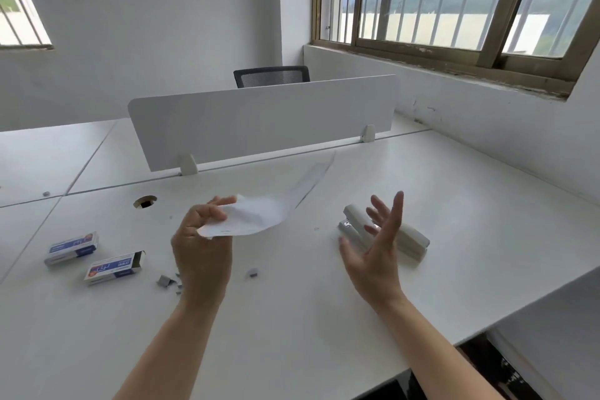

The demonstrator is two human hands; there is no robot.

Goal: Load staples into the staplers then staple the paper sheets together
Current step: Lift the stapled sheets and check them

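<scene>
My left hand (pixel 201 247) pinches the near corner of the white paper sheets (pixel 259 214) and holds them lifted above the desk; the sheets bend and trail away toward the divider. A beige stapler (pixel 409 234) lies closed on the desk to the right. My right hand (pixel 376 247) hovers in front of the stapler with its fingers spread and straight, holding nothing. Two blue and white staple boxes (pixel 72 247) (pixel 113 267) lie at the left, the nearer one with its end flap open. Loose staple strips (pixel 165 281) (pixel 253 273) are scattered on the desk below my left hand.
The white desk (pixel 292 318) ends in a front edge at the lower right. A white divider panel (pixel 259 120) stands across the back, with a black chair (pixel 271 75) behind it. A round cable hole (pixel 145 201) sits at the left. A wall with a window runs along the right.
</scene>
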